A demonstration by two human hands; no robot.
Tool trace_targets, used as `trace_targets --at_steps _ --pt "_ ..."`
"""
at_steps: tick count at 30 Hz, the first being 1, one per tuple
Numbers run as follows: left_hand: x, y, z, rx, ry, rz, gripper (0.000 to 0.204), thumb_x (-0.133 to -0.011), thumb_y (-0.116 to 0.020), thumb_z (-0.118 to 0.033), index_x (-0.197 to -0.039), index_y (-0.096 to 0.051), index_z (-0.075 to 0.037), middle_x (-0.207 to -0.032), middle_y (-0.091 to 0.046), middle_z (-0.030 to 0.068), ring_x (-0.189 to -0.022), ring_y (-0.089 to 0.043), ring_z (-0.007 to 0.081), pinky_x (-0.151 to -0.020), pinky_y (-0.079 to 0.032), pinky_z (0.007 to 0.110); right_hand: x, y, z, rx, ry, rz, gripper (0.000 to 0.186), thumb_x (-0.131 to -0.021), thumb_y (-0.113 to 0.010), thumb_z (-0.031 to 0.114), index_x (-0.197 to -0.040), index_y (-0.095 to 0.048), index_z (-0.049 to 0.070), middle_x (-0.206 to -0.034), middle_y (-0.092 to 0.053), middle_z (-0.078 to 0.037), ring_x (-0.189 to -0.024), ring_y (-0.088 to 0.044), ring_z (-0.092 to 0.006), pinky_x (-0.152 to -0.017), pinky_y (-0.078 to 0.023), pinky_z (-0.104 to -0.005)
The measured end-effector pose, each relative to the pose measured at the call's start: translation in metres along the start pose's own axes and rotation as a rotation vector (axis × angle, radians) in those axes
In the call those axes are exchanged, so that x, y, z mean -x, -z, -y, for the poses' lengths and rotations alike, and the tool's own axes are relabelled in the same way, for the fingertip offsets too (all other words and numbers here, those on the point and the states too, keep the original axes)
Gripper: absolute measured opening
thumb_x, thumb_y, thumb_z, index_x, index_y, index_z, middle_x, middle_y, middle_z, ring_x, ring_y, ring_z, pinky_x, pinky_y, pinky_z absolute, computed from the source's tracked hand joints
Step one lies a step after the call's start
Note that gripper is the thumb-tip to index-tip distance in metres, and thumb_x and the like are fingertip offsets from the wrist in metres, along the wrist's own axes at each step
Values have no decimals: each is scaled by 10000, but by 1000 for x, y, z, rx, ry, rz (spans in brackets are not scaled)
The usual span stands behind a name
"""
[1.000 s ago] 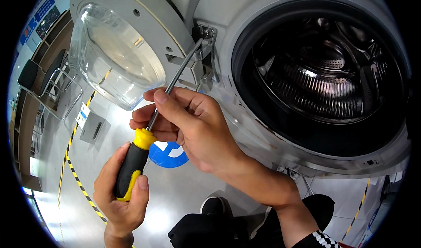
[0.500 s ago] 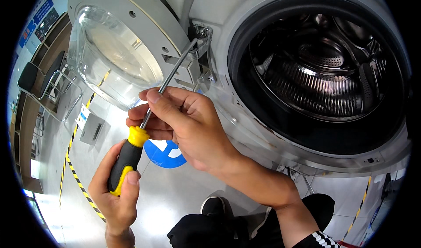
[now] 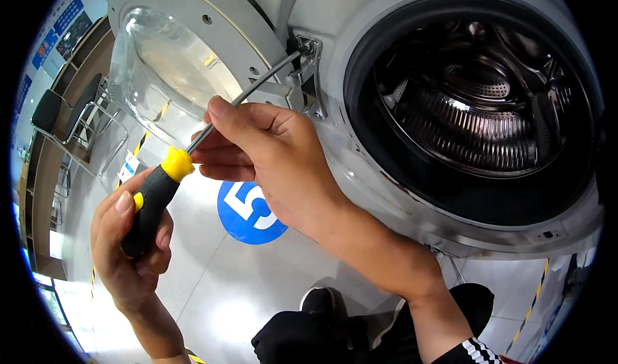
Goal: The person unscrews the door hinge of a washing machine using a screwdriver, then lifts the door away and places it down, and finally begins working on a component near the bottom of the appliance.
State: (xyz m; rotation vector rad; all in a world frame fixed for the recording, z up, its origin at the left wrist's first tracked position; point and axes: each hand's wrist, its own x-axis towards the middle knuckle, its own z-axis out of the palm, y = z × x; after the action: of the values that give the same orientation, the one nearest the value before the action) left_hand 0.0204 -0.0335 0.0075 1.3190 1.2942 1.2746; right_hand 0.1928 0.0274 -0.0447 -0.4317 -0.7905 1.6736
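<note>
A long screwdriver (image 3: 154,203) with a black and yellow handle slants up to the right. Its handle lies in my left hand (image 3: 129,235), fingers wrapped round it. My right hand (image 3: 277,151) pinches the steel shaft between thumb and fingers, partway along. The shaft's far end meets the metal door hinge (image 3: 308,58) on the washing machine's front; the exact contact at the tip is too small to make out. The round door (image 3: 248,45), with its clear glass bowl (image 3: 167,61), hangs swung out to the left of the hinge.
The washer opening (image 3: 360,93), with a dark rubber seal and steel drum (image 3: 483,132), takes up the right side. A blue round floor sticker (image 3: 232,229) lies below my hands. Chairs (image 3: 51,116) stand by a wooden counter (image 3: 38,196) at far left. Striped tape runs along the floor.
The screwdriver's handle has swung left and turned, so the shaft leans flatter. My left hand has shifted its grip round the handle. The view has moved slightly, uncovering more of the floor sticker.
</note>
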Motion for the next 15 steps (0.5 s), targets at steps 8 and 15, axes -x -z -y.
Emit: trace_targets --at_steps 8,15 --pt "-1 -2 -4 -168 -76 -51 494 -843 -525 -305 -1161 -506 73 -552 -492 77 -332 -326 23 -311 -229 146 0 -3 3 28 0 16 332 -862 -605 316 -860 -615 -16 -807 -656 -127 -730 -663 -186 -649 -552 -273" --pt "2 -6 -14 -190 42 36 551 -756 -632 -281 -1156 -505 75 -565 -491 32 -380 -368 14 -339 -241 132 3 -2 8 78 3 12 283 -880 -583 248 -874 -609 -33 -800 -654 -115 -718 -660 -171 -636 -553 -262"
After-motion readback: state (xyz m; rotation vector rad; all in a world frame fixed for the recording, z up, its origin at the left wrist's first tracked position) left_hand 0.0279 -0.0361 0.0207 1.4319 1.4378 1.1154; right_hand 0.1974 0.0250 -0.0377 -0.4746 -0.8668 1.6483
